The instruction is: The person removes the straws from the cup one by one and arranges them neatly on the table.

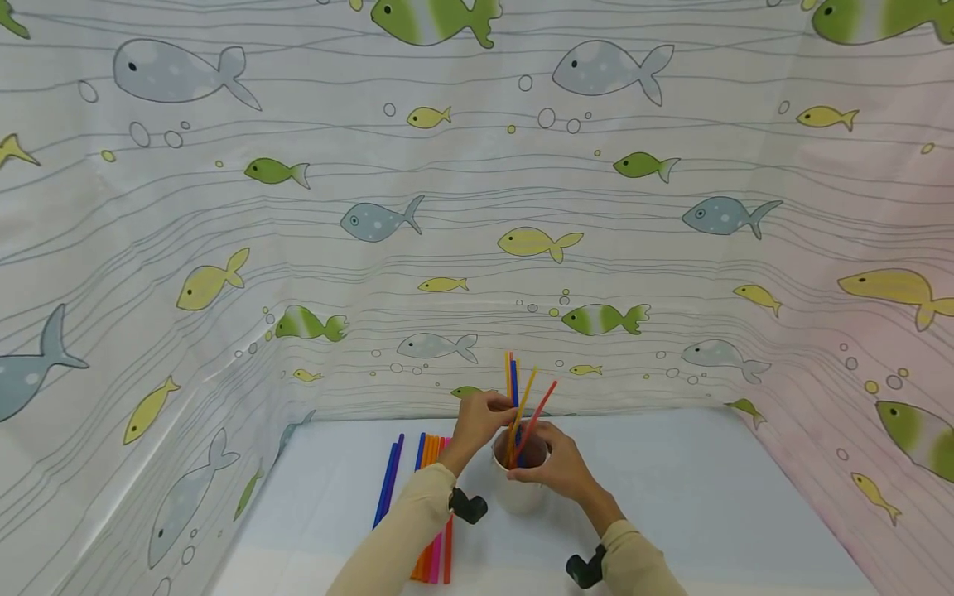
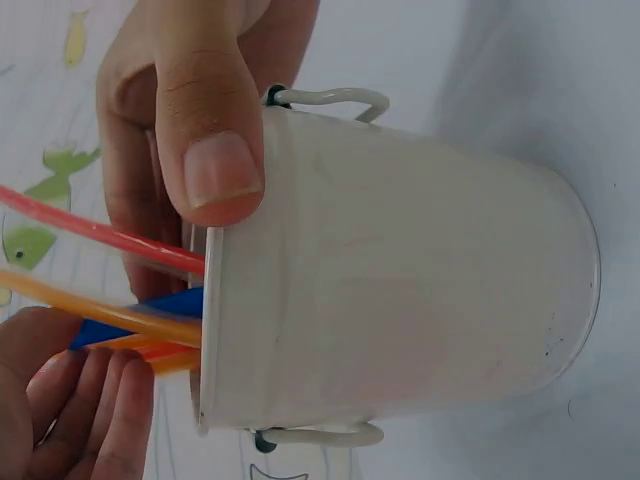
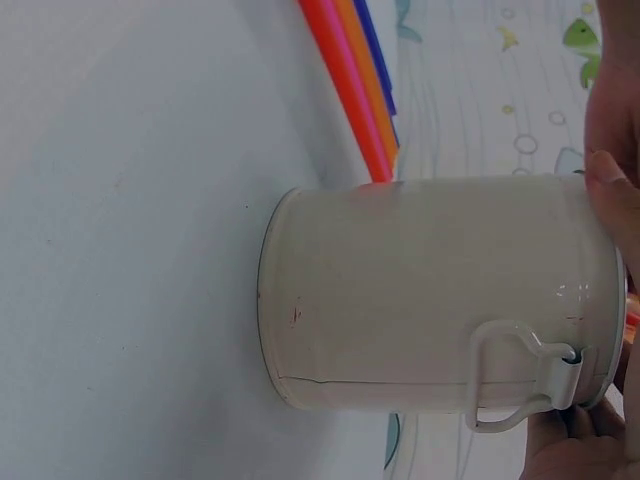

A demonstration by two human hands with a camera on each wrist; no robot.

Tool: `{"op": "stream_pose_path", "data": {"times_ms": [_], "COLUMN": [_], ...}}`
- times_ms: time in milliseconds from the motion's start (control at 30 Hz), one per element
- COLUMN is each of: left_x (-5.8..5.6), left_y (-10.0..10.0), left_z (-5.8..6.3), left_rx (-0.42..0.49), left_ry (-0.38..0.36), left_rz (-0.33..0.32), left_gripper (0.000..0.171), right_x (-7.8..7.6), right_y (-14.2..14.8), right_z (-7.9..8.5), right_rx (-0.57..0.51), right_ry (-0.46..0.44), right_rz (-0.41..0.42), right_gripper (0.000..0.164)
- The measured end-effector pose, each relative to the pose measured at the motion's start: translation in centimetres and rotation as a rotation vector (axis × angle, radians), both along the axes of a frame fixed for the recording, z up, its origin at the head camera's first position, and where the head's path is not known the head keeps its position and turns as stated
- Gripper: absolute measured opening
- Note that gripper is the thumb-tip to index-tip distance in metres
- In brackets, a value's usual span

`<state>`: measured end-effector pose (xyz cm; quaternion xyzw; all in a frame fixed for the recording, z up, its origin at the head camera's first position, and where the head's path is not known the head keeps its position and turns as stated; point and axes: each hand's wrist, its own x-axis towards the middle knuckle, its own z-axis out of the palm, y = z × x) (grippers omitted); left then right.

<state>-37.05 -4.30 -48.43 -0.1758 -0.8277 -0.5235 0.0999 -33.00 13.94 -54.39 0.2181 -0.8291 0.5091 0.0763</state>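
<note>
A white metal bucket [image 1: 517,492] with small wire handles stands upright on the table. My right hand [image 1: 559,465] grips its rim; in the right wrist view the thumb [image 3: 612,205] lies along the near side, fingers round the handle side. Over the mouth, my left hand [image 1: 480,420] pinches a small bunch of straws [image 1: 514,381], blue and orange among them, their lower ends inside the bucket. A red straw [image 1: 542,407] and another orange straw [image 1: 527,387] lean against the rim. The left wrist view shows the left fingertips [image 2: 125,400] close outside the opening.
Left of the bucket, several orange, pink and red straws [image 1: 436,563] lie side by side, partly under my left forearm. Blue and purple straws [image 1: 387,476] lie farther left. A fish-patterned curtain [image 1: 477,190] surrounds the white table [image 1: 708,497].
</note>
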Motion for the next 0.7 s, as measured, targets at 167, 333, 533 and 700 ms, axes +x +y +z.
{"op": "stream_pose_path", "data": {"times_ms": [167,333,533,700], "left_x": [0.3,0.2,0.3,0.7], "left_y": [0.3,0.0,-0.7,-1.6], "left_z": [-0.1,-0.3,0.4,1.7], "left_rx": [-0.003,0.021,0.037,0.072], "left_ry": [-0.021,-0.051,-0.04,-0.003], "left_rz": [0.017,0.031,0.017,0.029], "left_gripper": [0.017,0.02,0.021,0.019], "right_x": [0.0,-0.1,0.0,0.0], "right_y": [-0.1,-0.1,0.1,0.0], "right_z": [0.0,0.0,-0.1,-0.2], "right_rx": [-0.023,-0.005,0.013,-0.003], "right_ry": [0.009,0.027,0.016,-0.009], "right_rz": [-0.004,-0.01,-0.029,-0.028], "right_gripper": [0.076,0.078,0.079,0.078]}}
